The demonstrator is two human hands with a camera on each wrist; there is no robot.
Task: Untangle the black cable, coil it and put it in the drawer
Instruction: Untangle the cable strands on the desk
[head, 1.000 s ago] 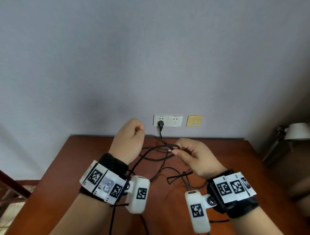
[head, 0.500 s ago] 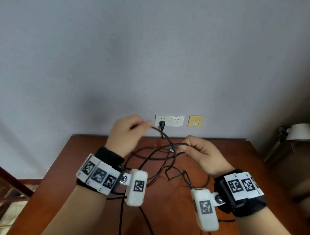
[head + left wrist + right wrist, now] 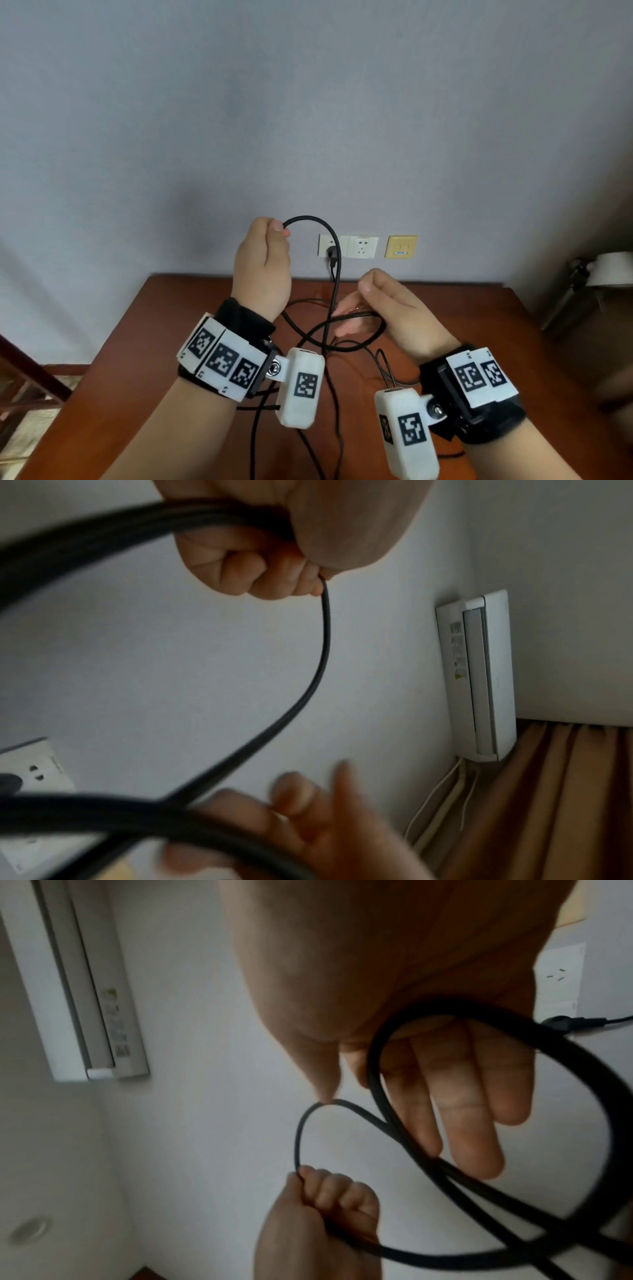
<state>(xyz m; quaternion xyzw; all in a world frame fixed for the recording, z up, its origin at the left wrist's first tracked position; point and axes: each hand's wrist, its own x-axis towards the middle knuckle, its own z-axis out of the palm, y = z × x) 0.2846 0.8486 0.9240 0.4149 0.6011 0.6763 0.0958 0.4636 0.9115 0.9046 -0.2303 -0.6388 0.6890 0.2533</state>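
The black cable (image 3: 308, 217) arcs out of my left hand (image 3: 276, 230), drops past the wall socket and forms a loop over the table. My left hand is raised in a fist and grips the cable (image 3: 323, 647) firmly. Lower and to the right, my right hand (image 3: 383, 305) has straight fingers (image 3: 455, 1096), and the cable's loop (image 3: 373, 1069) hangs across its palm between thumb and fingers. More cable lies tangled on the brown table (image 3: 171, 342). No drawer is in view.
A black plug (image 3: 331, 254) sits in the white wall sockets (image 3: 363, 246), beside a yellow wall plate (image 3: 400, 246). A thin wire loop (image 3: 387, 370) lies on the table. A lamp (image 3: 609, 270) stands at the right. An air conditioner (image 3: 479, 674) and curtain (image 3: 548, 804) are on the side wall.
My left hand has risen toward the socket, drawing the cable up into an arc. My right hand has gone from pinching the cable to straight fingers with the loop over them.
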